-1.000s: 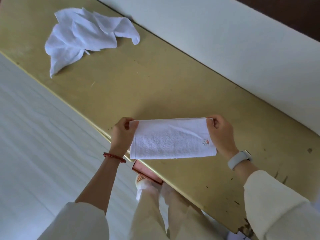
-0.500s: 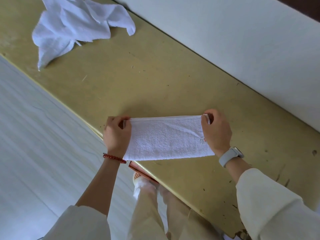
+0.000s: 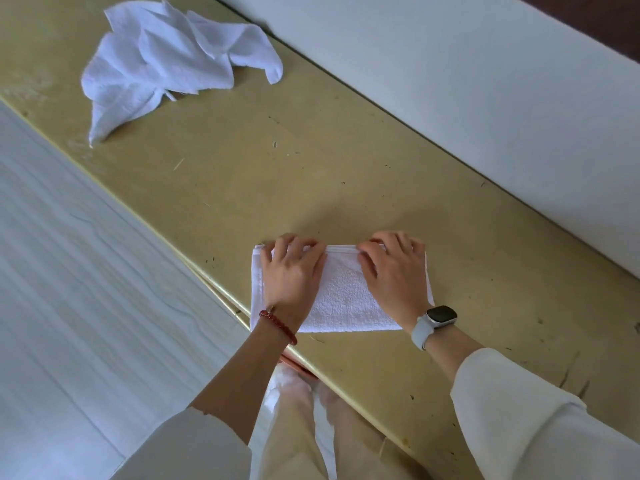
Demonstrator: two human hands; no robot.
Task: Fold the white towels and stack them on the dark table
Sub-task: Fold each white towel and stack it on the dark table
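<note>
Under both hands: 1 white terry towel folded into a rectangle [image 3: 341,299], flat on the yellowish scuffed counter [image 3: 242,188]. Left hand [image 3: 291,271] and right hand [image 3: 394,271] spread, pressing it. Beyond the left hand, crumpled white towels [image 3: 166,67] unfolded. No stack visible yet.

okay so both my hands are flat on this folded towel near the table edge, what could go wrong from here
1. The folded towel lies close to the near edge of the table; a push toward you might slide it off.
2. The left hand and right hand only press its far edge, so the layers may spring open when released.
3. The crumpled towel lies far off, a long reach.
</note>
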